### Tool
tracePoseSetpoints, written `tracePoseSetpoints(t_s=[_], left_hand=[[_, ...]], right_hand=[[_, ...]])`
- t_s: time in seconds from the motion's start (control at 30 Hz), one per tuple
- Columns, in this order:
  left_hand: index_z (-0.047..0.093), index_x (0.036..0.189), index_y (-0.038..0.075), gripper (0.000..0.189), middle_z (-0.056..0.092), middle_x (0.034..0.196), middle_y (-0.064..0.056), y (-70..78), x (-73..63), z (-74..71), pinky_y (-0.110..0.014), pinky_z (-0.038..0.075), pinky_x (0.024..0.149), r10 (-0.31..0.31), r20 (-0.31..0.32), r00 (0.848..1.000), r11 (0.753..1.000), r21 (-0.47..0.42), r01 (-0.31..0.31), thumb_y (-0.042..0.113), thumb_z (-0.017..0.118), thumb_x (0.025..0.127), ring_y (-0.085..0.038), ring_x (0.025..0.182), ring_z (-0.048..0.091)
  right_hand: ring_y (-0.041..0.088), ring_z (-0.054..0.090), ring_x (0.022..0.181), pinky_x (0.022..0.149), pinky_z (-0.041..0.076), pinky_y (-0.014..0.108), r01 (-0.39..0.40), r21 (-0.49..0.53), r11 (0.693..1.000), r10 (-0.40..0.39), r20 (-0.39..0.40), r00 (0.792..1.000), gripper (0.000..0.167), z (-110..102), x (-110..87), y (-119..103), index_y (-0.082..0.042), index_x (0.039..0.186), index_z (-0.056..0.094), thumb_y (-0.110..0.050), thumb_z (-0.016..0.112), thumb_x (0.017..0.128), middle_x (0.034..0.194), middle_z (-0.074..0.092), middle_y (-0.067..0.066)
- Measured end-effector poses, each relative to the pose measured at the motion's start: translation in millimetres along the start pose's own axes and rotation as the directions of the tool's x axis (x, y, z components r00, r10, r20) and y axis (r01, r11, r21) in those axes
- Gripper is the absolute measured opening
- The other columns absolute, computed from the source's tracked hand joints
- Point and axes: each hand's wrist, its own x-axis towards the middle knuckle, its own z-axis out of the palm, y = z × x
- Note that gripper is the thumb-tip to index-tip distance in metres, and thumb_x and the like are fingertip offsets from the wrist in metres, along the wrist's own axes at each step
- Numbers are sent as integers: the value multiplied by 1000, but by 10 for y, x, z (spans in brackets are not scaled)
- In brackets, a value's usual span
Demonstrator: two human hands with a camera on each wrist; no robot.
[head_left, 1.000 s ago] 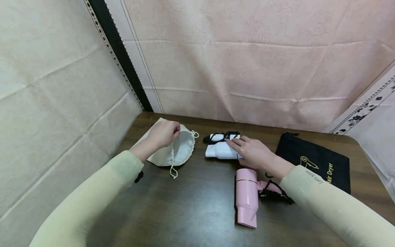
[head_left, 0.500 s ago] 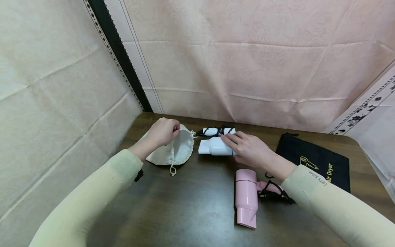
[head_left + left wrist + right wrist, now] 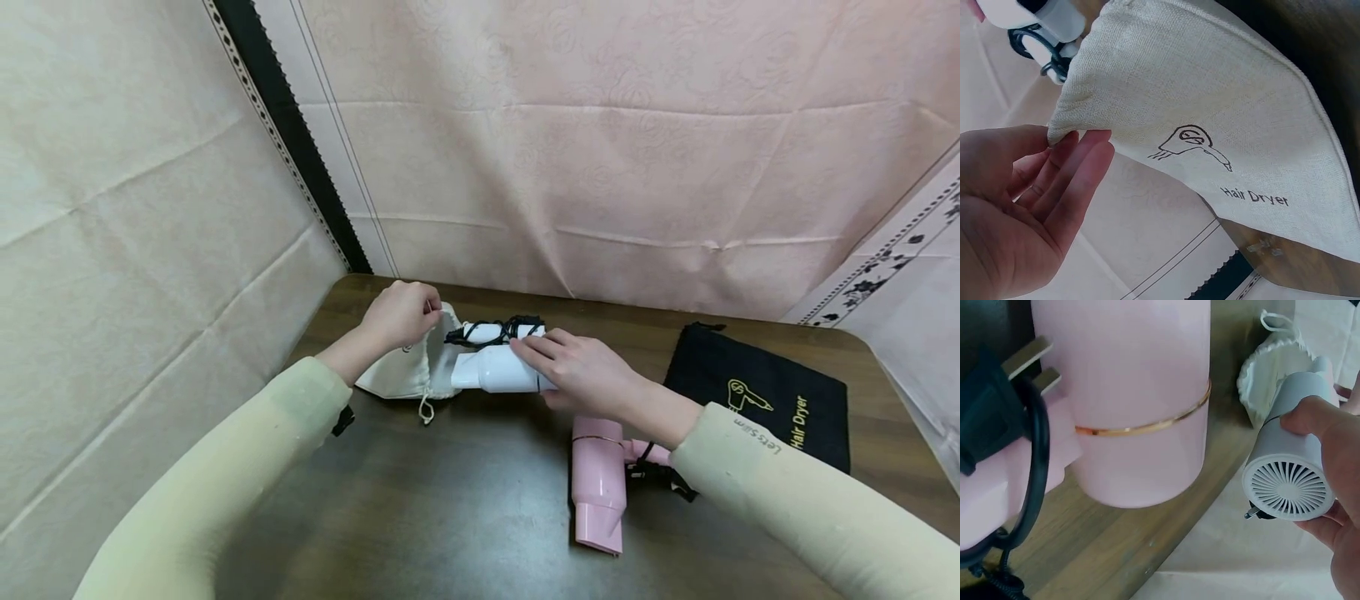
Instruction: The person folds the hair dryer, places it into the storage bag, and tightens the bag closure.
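My left hand [image 3: 401,315] pinches the upper edge of a cream drawstring pouch [image 3: 1210,100] printed "Hair Dryer", lifting its mouth open toward the right. With my right hand [image 3: 588,371] I grip a white hair dryer [image 3: 502,369], thumb and fingers round its barrel near the vented rear end. Its nozzle lies at the mouth of the pouch. A black cord [image 3: 510,329] is wound round the dryer's folded handle. Close below my right wrist, a pink hair dryer [image 3: 598,483] with a gold band [image 3: 1147,427] lies on the table.
A black pouch [image 3: 765,400] with gold "Hair Dryer" print lies flat on the right side of the wooden table [image 3: 420,517]. Pale cloth [image 3: 600,183] hangs behind the table and along its sides.
My right hand has moved left with the white hair dryer, bringing the nozzle to the pouch's mouth. My left hand keeps its pinch on the pouch edge almost in place.
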Motion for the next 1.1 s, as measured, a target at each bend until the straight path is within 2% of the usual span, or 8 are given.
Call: tracePoseSetpoints(t_s=[0.23,0.37,0.73,0.77,0.9,1.1], left_hand=[[78,102,8,15,78,94,-7,18,14,-39,-43,57,73,-27,7,1000,1000,-14,27,18,66,104,-24,79,71],[78,101,9,15,77,93,-6,30,9,-54,-41,57,72,-35,16,999,999,-24,36,17,66,103,-23,77,70],[76,92,11,17,72,75,0,138,7,-49,-40,57,75,-1,72,997,998,-56,5,15,65,103,-15,59,65],[76,92,10,17,71,74,0,137,13,-41,-40,57,72,0,81,997,998,-63,5,15,65,104,-15,57,65],[76,93,10,16,72,74,1,144,11,-37,-42,58,78,2,106,994,998,-58,4,15,66,104,-14,57,66],[77,91,10,17,73,76,0,178,2,-47,-42,59,79,16,120,993,999,-49,-10,15,66,103,-13,58,67]], right_hand=[[30,68,111,81,63,42,29,14,999,-28,-16,999,75,3,40,-99,-3,147,61,-22,89,79,135,71,11],[31,68,112,80,63,43,11,25,1000,-11,1,1000,75,-11,107,-123,-4,148,61,-23,88,81,137,70,12],[33,69,114,79,63,45,-60,11,998,60,45,997,74,-14,222,-46,-3,148,61,-22,88,81,137,70,12],[33,69,114,79,63,45,-67,13,998,66,49,997,74,-13,225,-35,-3,148,61,-22,87,82,138,70,13],[34,69,113,80,63,46,-86,22,996,84,60,995,73,-5,227,-11,-3,148,61,-22,87,82,138,70,13],[33,69,112,78,63,45,-72,-14,997,73,63,995,72,51,239,-4,-2,146,62,-21,86,81,134,71,13]])
